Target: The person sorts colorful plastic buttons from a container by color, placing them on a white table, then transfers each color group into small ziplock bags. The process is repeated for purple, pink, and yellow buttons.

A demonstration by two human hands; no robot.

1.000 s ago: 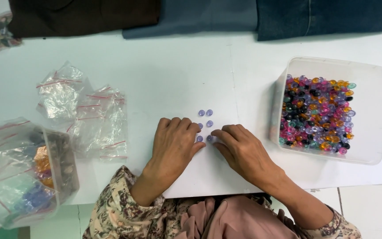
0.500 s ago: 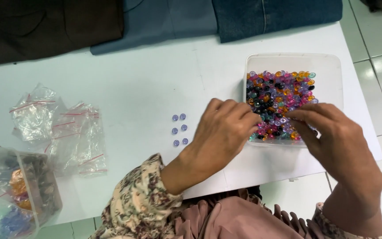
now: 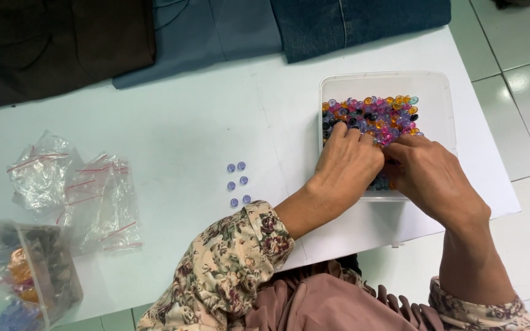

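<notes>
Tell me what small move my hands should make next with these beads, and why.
Probably pick another pale purple bead out of the tub. Both the left hand and the right hand are already down in the mixed beads, and the six purple beads on the table are all one colour, laid in pairs, so a matching one would seem to fit.

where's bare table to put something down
Widest bare patch: between the folded cloth, the blue beads and the bead tub. Crowded at the plastic bags on the near left and where both hands dig into the tub.
</notes>
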